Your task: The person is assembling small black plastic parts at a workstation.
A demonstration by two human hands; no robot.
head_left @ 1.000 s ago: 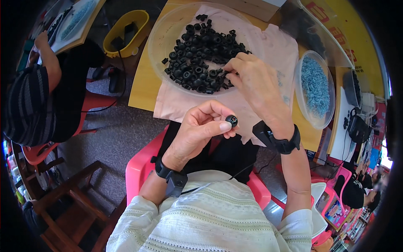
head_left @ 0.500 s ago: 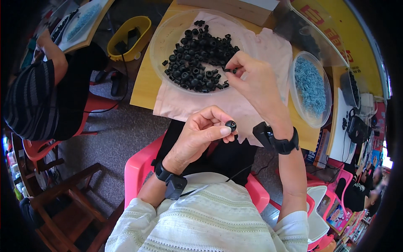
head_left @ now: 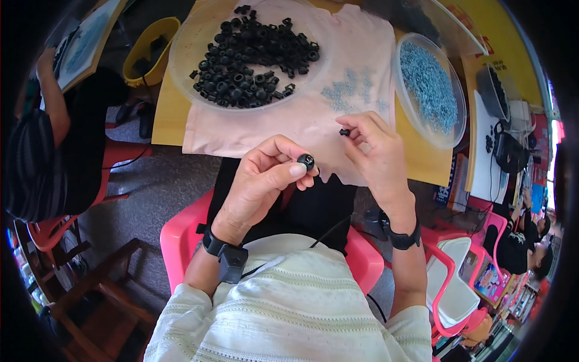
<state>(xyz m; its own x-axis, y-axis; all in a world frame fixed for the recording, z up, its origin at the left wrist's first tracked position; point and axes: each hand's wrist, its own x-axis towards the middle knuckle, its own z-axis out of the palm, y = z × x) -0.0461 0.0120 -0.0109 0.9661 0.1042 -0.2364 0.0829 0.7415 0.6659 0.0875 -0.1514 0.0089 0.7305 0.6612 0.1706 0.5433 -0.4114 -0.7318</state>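
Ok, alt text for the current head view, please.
The left hand pinches a round black part; the right hand holds a smaller black piece. Beyond, a clear tub of black parts sits partly on pink cloth, with blue pieces in another tub farther right.

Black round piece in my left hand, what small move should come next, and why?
Probably bring the right hand and its small black part closer to the round black piece: the left hand pinches that piece at its fingertips, the right pinches the part, and a gap separates them.
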